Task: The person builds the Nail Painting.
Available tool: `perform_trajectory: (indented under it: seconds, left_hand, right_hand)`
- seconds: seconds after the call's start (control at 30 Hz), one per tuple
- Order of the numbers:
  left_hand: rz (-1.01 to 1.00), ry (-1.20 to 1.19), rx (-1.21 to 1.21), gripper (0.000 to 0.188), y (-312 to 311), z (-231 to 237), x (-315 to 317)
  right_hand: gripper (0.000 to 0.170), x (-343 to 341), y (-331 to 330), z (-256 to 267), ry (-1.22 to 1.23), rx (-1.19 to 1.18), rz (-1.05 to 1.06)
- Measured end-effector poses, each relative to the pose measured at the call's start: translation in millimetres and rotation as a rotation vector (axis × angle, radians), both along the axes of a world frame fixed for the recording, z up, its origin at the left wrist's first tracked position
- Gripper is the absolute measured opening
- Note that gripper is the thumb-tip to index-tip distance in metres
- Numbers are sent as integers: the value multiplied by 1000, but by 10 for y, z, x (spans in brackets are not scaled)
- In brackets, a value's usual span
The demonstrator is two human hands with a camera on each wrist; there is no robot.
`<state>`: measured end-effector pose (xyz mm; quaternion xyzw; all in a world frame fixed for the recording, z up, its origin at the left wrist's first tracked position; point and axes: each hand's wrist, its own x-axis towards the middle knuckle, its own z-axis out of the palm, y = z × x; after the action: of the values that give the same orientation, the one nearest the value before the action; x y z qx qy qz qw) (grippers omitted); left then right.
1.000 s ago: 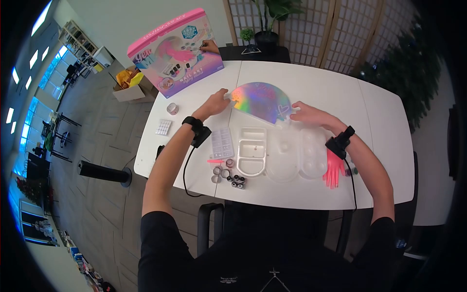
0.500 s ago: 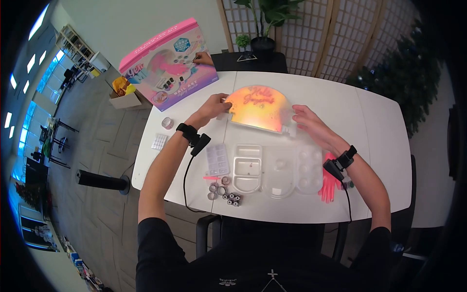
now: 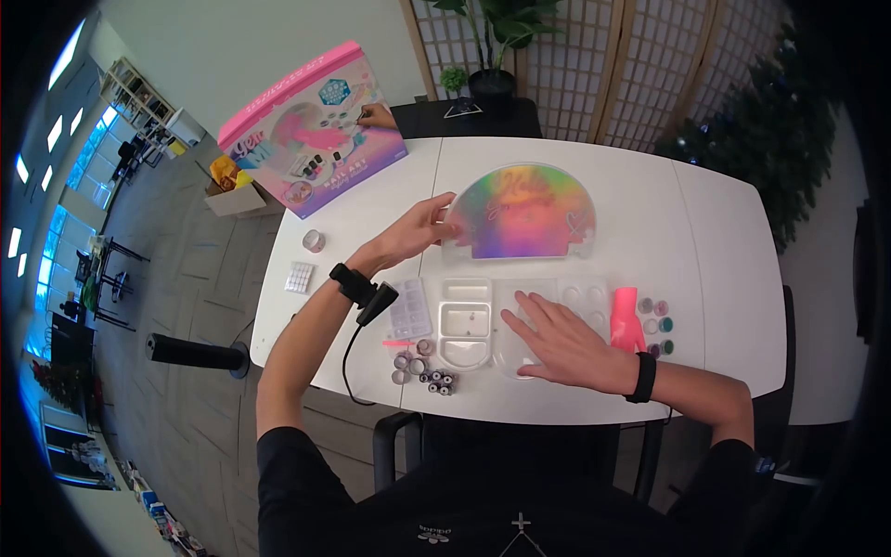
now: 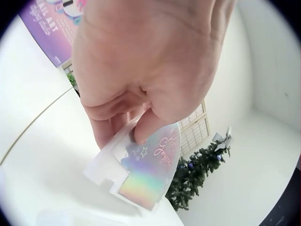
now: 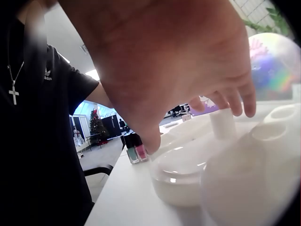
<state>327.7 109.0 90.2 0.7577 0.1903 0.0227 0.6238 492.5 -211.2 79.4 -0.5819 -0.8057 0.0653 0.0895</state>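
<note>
We seemingly position the iridescent panel, our left hand pinching it; our spread right hand probably needs to steady the translucent tray.

High head view, close wrist views

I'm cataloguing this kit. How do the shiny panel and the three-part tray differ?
Colour: the shiny panel is multicoloured, the tray white.
Pose: the panel is tilted up in the left hand; the tray lies flat on the table.
Surface: the panel carries lettering, the tray has compartments.
Both have a curved edge.
</note>
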Motion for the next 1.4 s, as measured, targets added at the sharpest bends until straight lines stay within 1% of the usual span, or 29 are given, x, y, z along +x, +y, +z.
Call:
perform_trajectory:
  seconds: [0.1, 0.2, 0.27, 0.37, 0.47, 0.57, 0.67, 0.77, 0.87, 0.97, 1.0, 1.07, 1.13, 1.17, 1.27, 1.37, 1.4]
  left_hand:
    - [-14, 8, -9, 36, -72, -28, -18]
    - [-32, 41, 7, 34, -89, -52, -54]
    - [-58, 75, 10, 34, -109, -51, -64]
    - [-49, 89, -28, 35, -139, -102, -88]
    - [-50, 48, -89, 29, -172, -125, -105]
    - [-83, 60, -59, 30, -203, -50, -116]
    - [-122, 72, -7, 39, -161, -82, -109]
    - [-126, 8, -8, 46, -214, -71, -107]
    - [-196, 47, 72, 52, -183, -56, -108]
    - [-195, 65, 138, 49, -205, -118, -115]
    - [-226, 81, 141, 49, -205, -120, -116]
    - [-291, 113, 148, 48, -211, -82, -120]
    - [-282, 200, 211, 47, -286, -11, -116]
    - [-276, 243, 241, 47, -332, 50, -115]
    - [-304, 291, 218, 42, -469, 332, -78]
    - [-333, 111, 268, 58, -501, 414, 40]
    - [-330, 94, 229, 61, -509, 476, 106]
  right_hand:
    - [95, 18, 28, -48, -17, -35, -11]
    - [93, 30, 31, -86, -10, -10, -1]
    - [90, 28, 39, -83, -4, -66, -12]
    - [88, 19, 57, -76, 3, -83, -18]
    - [88, 13, 70, -85, 14, -79, -21]
    - [88, 11, 75, -96, 18, -81, -20]
    - [88, 18, 80, -119, 18, -73, -19]
    - [88, 22, 77, -120, 24, -79, -21]
    - [89, 19, 89, -125, 25, -87, -23]
    - [89, 18, 89, -113, 32, -97, -21]
    - [88, 19, 87, -106, 36, -100, -23]
    - [89, 18, 84, -112, 27, -92, -24]
    - [89, 21, 81, -117, 22, -88, -22]
    - [89, 19, 80, -118, 23, -89, -20]
    - [89, 23, 79, -113, 17, -86, -17]
    - [90, 16, 69, -122, -10, -82, -18]
    - [91, 7, 70, -128, -23, -81, -17]
